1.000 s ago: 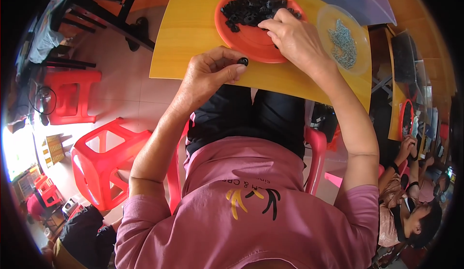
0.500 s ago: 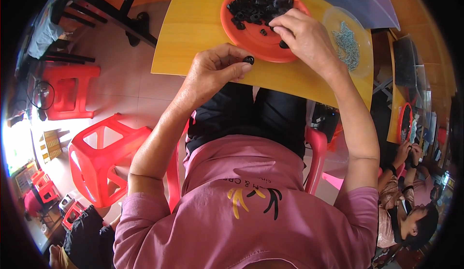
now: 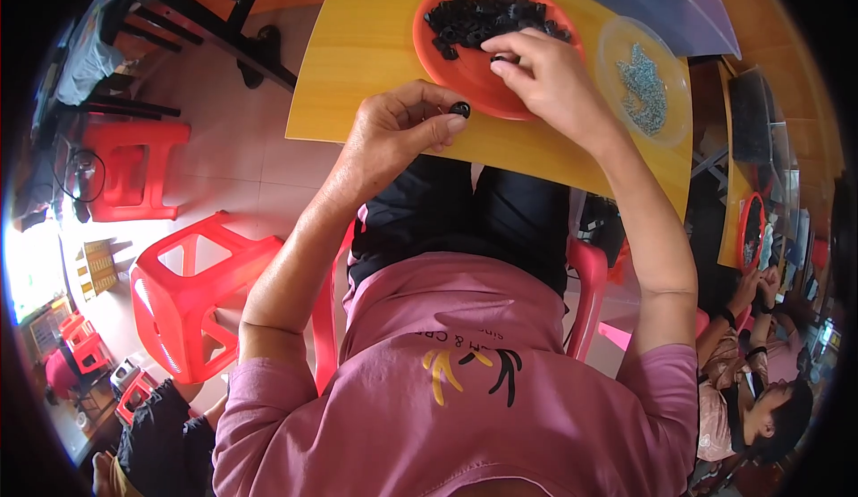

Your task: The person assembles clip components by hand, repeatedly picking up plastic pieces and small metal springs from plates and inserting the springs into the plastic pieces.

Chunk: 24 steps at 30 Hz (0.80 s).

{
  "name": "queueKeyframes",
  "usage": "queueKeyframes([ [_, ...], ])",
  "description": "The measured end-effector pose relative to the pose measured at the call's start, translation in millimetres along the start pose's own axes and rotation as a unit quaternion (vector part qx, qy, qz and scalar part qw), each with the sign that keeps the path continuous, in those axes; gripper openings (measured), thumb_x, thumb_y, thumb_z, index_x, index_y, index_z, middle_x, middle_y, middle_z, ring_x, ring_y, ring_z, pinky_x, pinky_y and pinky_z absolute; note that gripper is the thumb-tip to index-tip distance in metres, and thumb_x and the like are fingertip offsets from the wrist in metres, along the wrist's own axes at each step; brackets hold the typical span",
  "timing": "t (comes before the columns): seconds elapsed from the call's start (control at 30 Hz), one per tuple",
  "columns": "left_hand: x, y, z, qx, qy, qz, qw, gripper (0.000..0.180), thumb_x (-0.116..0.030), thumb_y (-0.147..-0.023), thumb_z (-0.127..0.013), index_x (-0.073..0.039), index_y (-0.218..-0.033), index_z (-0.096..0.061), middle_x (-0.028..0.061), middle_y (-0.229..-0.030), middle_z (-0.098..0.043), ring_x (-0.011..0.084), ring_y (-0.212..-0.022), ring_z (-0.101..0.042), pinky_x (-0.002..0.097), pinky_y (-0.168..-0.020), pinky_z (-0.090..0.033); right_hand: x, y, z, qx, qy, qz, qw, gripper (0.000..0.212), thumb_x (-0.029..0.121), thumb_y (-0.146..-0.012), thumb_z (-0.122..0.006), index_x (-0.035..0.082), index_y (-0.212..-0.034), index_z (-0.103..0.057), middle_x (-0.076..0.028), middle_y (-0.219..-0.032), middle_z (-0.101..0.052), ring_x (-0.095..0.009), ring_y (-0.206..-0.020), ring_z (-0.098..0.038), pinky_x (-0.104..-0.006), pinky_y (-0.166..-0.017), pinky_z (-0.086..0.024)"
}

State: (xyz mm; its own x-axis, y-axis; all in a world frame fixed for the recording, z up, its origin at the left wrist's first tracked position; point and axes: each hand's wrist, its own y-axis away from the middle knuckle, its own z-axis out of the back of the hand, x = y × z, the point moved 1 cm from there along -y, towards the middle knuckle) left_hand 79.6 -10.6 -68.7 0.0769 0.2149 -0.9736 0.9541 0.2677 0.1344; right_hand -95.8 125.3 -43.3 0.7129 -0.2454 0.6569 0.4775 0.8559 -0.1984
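Between the thumb and fingertips of my left hand (image 3: pixel 404 126) is a small round black part (image 3: pixel 460 110), held just over the table's near edge. My right hand (image 3: pixel 556 81) is over the orange-red plate (image 3: pixel 487 88), its thumb and fingers closed on a small dark part (image 3: pixel 506 56) that they mostly cover. Many small black plastic parts (image 3: pixel 483 19) are heaped on the far side of that plate. A translucent dish (image 3: pixel 678 95) with small silvery-blue pieces (image 3: pixel 645 90) stands right of my right hand.
The yellow table (image 3: pixel 349 59) ends just before my lap. A bluish-grey bin (image 3: pixel 630 1) stands at its far right. Red plastic stools (image 3: pixel 161 287) are on the floor to my left. At far right, another person's hands (image 3: pixel 755 287) work near a red-rimmed plate (image 3: pixel 751 229).
My right hand has lifted from the plate's heap and come slightly toward my left hand, with a small dark part in its fingers. My left hand stays in place with its black part.
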Motion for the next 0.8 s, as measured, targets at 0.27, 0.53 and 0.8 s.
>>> queueKeyframes([
  [0.27,-7,-9,-12,-0.003,0.004,-0.098,0.995,0.02,-0.009,-0.089,-0.07,0.0,-0.106,-0.066,0.0052,-0.103,-0.066,0.0081,-0.084,-0.061,0.0235,-0.073,-0.05,21,22,23,0.024,-0.368,-0.142,0.919,0.021,0.015,-0.09,-0.068,0.006,-0.109,-0.068,0.004,-0.087,-0.062,-0.002,-0.071,-0.05,-0.0192,-0.061,-0.042],
  [0.53,-8,-16,-30,0.016,-0.005,-0.191,0.981,0.017,-0.005,-0.088,-0.069,-0.001,-0.104,-0.067,0.01,-0.127,-0.058,0.0139,-0.107,-0.06,0.0255,-0.083,-0.052,18,35,14,-0.037,-0.475,-0.144,0.867,0.02,0.012,-0.091,-0.068,0.005,-0.109,-0.067,0.0,-0.097,-0.067,-0.007,-0.086,-0.061,-0.0215,-0.074,-0.05],
  [0.8,-3,-19,-37,0.011,-0.041,-0.189,0.981,0.02,-0.006,-0.086,-0.07,-0.003,-0.105,-0.068,0.0116,-0.128,-0.058,0.0165,-0.11,-0.06,0.0289,-0.086,-0.053,9,38,5,-0.088,-0.524,-0.125,0.838,0.017,0.005,-0.09,-0.068,0.002,-0.107,-0.068,-0.003,-0.099,-0.069,-0.009,-0.092,-0.064,-0.0234,-0.082,-0.053],
])
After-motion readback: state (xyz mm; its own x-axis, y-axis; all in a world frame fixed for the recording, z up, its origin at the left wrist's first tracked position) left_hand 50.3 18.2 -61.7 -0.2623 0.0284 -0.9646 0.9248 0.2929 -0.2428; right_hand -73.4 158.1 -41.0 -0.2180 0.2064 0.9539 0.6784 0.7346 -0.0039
